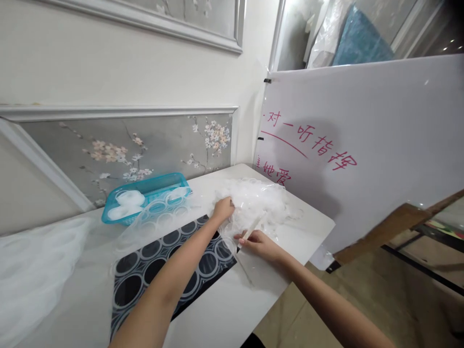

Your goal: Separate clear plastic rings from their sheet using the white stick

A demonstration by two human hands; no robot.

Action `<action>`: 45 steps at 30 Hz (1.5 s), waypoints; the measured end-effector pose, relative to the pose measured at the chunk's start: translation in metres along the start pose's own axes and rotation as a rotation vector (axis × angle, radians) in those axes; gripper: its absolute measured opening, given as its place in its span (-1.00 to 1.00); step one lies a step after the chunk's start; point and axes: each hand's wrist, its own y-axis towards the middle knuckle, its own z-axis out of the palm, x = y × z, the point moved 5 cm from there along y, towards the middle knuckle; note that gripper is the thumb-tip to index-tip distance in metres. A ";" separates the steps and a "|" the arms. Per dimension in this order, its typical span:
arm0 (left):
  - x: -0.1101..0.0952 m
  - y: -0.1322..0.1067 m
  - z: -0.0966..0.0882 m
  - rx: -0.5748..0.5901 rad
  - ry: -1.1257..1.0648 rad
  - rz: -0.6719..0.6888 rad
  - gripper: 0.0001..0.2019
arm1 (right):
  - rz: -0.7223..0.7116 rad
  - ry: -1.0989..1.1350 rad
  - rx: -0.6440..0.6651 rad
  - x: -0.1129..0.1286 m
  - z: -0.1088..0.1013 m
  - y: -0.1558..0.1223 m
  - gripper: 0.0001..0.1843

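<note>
Two bare hands above a white tabletop: left hand at the edge of a loose white heap, fingers bent and partly hidden, impossible to tell whether closed on anything; right hand with fingers pinched around a slim pale tool, dark at its lower end. Just beneath and beside both, a flat black sheet on the tabletop, partly covered by the left forearm; glossy, with rows of cloudy, whitish rings around dark round centres. Heap shiny, crumpled, translucent in places. Farther left, a blue basket with white round pieces inside, clear film with round outlines draped over its near side.
</note>
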 end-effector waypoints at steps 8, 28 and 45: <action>-0.013 0.023 -0.015 0.116 -0.170 0.208 -0.71 | -0.052 -0.217 -0.043 -0.015 -0.016 0.040 -0.66; 0.025 -0.091 -0.038 0.008 -0.076 0.337 -0.48 | -0.063 -0.012 -0.273 0.024 0.041 -0.004 -0.68; 0.002 -0.221 -0.015 0.024 0.304 0.556 -0.67 | -0.054 -0.209 -0.225 0.013 0.054 -0.009 -0.69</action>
